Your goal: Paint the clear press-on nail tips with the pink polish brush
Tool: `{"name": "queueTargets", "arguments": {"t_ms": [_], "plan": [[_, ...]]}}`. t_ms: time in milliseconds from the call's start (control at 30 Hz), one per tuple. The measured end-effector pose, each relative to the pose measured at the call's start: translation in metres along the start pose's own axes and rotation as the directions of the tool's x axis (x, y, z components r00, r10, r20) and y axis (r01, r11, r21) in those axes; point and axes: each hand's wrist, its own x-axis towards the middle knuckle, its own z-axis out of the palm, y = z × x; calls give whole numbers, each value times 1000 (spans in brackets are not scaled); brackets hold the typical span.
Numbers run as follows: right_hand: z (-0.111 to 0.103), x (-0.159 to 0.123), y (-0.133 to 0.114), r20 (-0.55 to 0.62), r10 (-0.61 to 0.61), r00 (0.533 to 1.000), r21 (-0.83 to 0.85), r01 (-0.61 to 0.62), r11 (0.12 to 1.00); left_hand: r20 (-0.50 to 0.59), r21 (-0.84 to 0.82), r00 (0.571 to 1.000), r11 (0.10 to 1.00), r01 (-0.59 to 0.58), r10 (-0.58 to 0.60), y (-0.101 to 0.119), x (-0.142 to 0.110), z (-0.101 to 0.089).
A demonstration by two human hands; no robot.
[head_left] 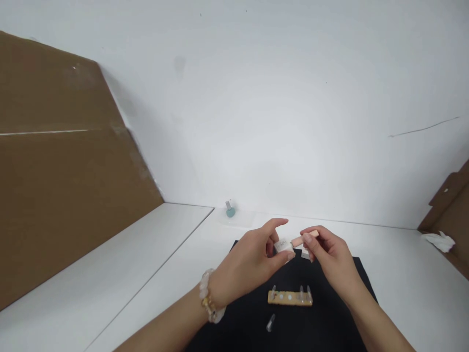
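In the head view, a white wall (274,98) is rising behind a white table (176,278), with brown cardboard (66,171) standing along the left. A black mat (326,322) is lying beneath the person's hands. The left hand (247,256), wearing a beaded bracelet (206,293), is gripping a small white bottle (283,245) between thumb and fingers above the mat's far part. The right hand (331,254) is pinching a pale pink cap (298,241) at the bottle's neck; whether it is seated or lifted is hard to tell. Nearer the person, a tan strip (286,301) is holding upright clear nail tips (309,292), and a loose clear piece (270,322) is lying just in front. Farther back, a teal bottle (230,212) is sitting near the wall, while crumpled white tissue (442,241) is resting at the far right.
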Motion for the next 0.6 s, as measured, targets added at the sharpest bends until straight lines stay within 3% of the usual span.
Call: {"name": "queueTargets", "arguments": {"t_ms": [167, 300, 467, 600], "plan": [[2, -4, 2, -90, -47, 995, -8, 47, 999, -50, -117, 999, 993, 0, -5, -1, 5, 0], [-2, -5, -5, -45, -69, 997, -68, 66, 996, -92, -70, 994, 995, -66, 60, -4, 5, -1], [-8, -1, -9, 65, -29, 997, -62, 33, 998, -32, 8, 995, 995, -98, 98, -5, 5, -2], [-7, 0, -5, 16, -34, 999, -44, 35, 998, -63, -10, 992, 994, -108, 107, -7, 10, 0]]}}
